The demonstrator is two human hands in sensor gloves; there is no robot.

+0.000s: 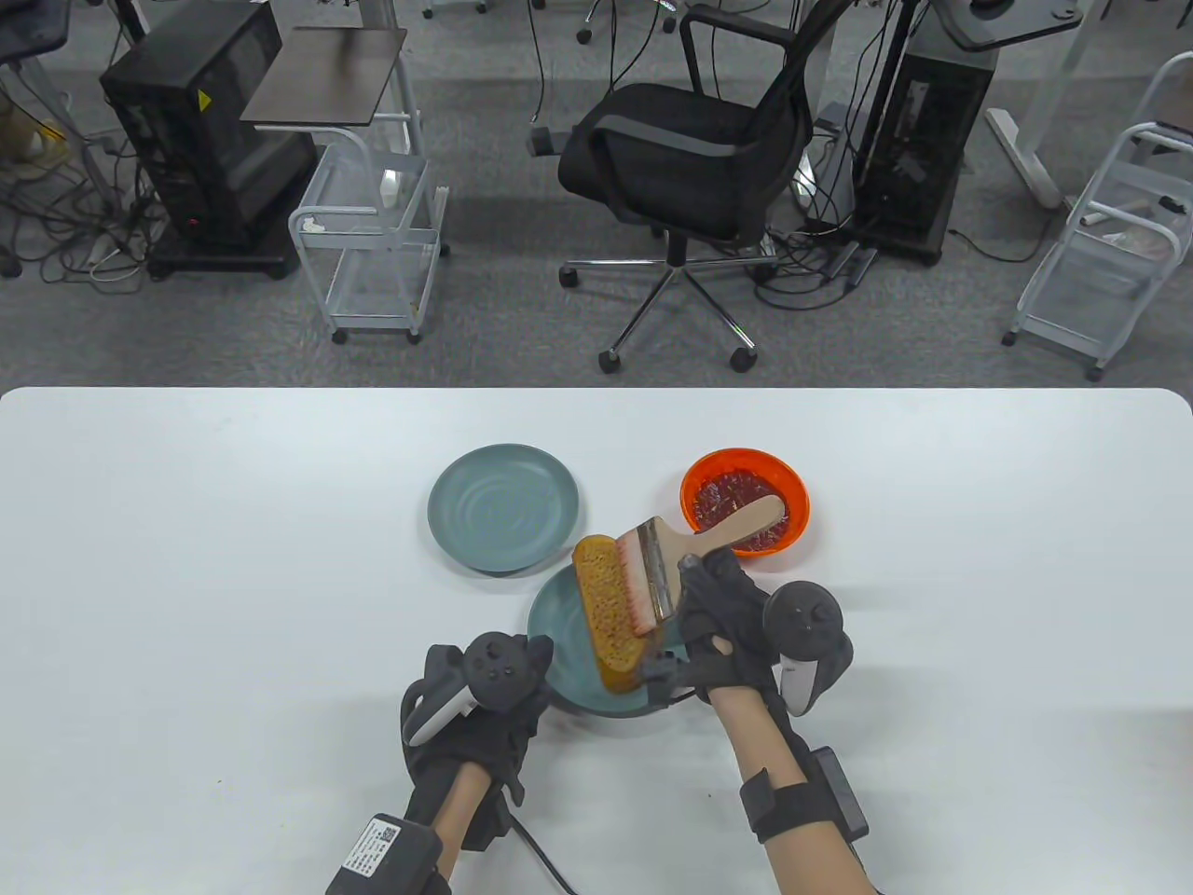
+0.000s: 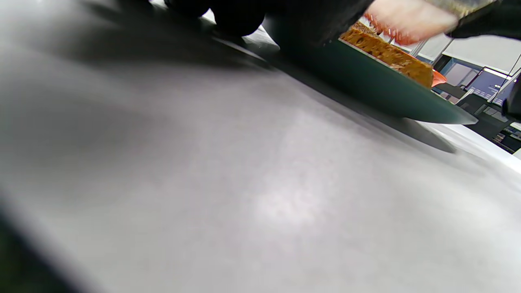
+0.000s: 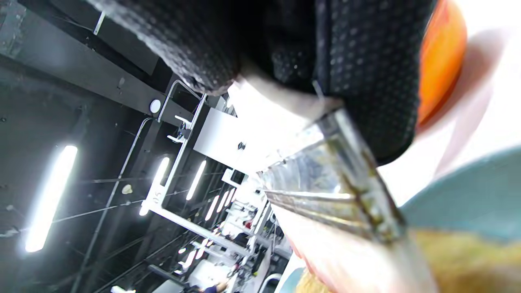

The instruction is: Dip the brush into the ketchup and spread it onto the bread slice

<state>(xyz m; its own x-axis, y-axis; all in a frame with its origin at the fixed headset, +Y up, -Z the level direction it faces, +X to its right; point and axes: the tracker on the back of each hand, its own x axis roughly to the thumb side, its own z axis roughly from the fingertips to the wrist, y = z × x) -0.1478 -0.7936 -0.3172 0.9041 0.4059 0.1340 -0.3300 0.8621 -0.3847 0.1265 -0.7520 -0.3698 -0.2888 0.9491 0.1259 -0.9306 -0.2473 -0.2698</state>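
The right hand (image 1: 722, 606) grips the brush (image 1: 671, 559) low on its wooden handle, laying ketchup-reddened bristles flat across the bread slice (image 1: 606, 611) on the near teal plate (image 1: 559, 634), which the left hand (image 1: 485, 695) seemingly steadies (its fingers are hidden, so its grip is unclear), beside the orange ketchup bowl (image 1: 746, 499) on the counter (image 1: 186, 578)

L hand (image 1: 485, 695) fingers hidden under tracker; wrist views blurred; forearms cut by btm edge.
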